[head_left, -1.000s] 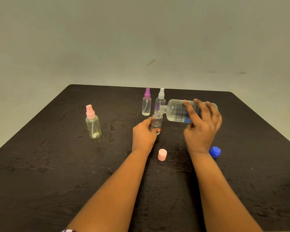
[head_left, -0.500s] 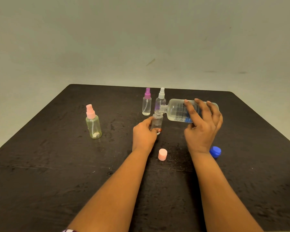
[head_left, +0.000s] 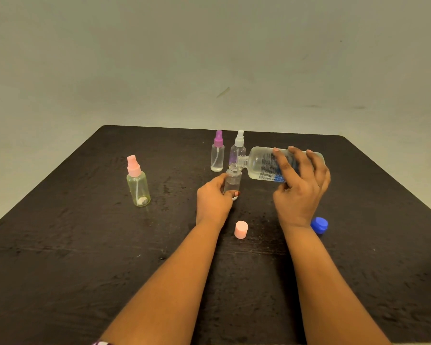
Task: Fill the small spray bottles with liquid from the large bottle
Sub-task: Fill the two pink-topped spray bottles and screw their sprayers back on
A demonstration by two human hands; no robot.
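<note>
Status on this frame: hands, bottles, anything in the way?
Left hand grips open small bottle. Right hand holds large bottle tipped, mouth at its neck. Pink cap, blue cap lie aside.

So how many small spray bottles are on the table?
4. A pink-topped bottle stands at the left; a purple-topped bottle and a white-topped bottle stand side by side at the back; the left hand holds an uncapped bottle under the large bottle.
</note>
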